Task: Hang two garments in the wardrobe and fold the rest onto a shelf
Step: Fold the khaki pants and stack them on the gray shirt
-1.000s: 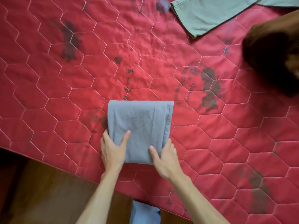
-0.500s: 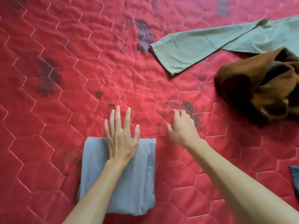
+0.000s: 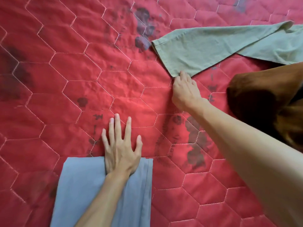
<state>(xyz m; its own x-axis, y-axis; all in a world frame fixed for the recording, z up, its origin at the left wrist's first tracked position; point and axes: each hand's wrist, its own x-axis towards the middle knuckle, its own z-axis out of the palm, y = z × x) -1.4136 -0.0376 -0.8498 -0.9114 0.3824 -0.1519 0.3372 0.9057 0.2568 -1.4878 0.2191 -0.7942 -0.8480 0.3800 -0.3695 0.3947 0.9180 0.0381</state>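
Red quilted bedspread [image 3: 82, 71], folded blue garment [image 3: 78, 185], green garment [image 3: 213, 46], brown garment [image 3: 262, 99]

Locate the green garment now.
Head view, upper right: the green garment lies on the red quilt, beside the brown garment, right hand at its corner.

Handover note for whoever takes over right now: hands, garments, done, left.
Left hand: open, flat across the far edge of the blue garment, fingertips on the quilt.
Right hand: fingers curled at the near corner of the green garment; grip unclear.
Brown garment: heaped at the right.
Done: blue folded.
Left: green and brown, then shelving; wardrobe out of view.
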